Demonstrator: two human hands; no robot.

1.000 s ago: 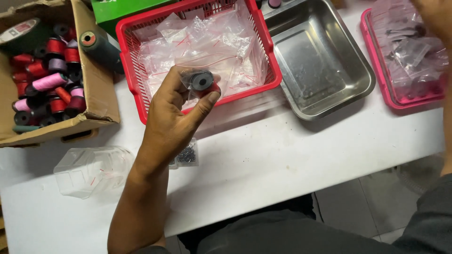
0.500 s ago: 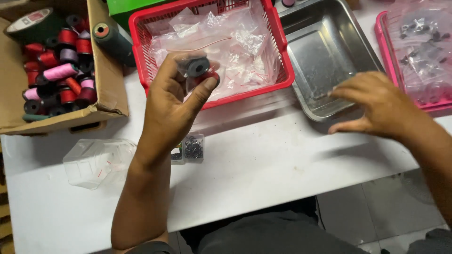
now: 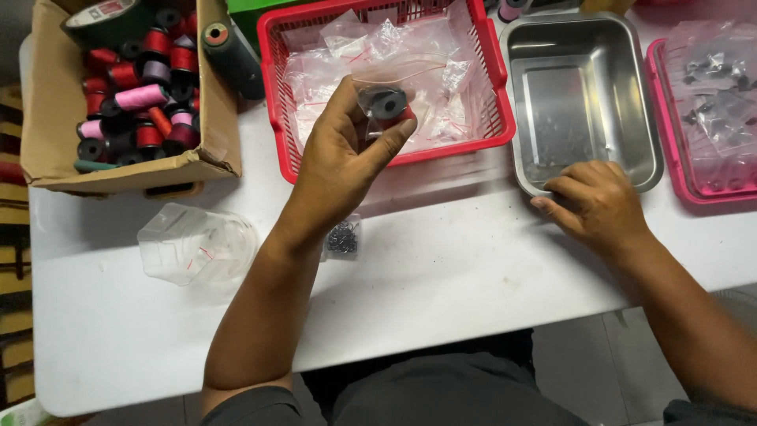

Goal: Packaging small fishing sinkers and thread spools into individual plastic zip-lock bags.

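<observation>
My left hand [image 3: 347,154] is raised over the front edge of the red basket [image 3: 501,95] and pinches a small clear bag holding a thread spool [image 3: 386,106] with a dark end. My right hand [image 3: 595,205] rests on the white table [image 3: 441,276] at the near rim of the steel tray [image 3: 583,87], fingers curled down, with nothing visible in it. A small clear bag of dark little parts [image 3: 343,237] lies on the table just right of my left wrist.
A cardboard box [image 3: 209,110] of red, pink and dark thread spools stands at the back left. A clear plastic bag [image 3: 197,244] lies in front of it. A pink basket [image 3: 702,102] of bagged dark parts sits at the right edge.
My right hand came down from the pink basket at the far right to the table at the steel tray's near rim. My left hand kept holding the bagged spool up.
</observation>
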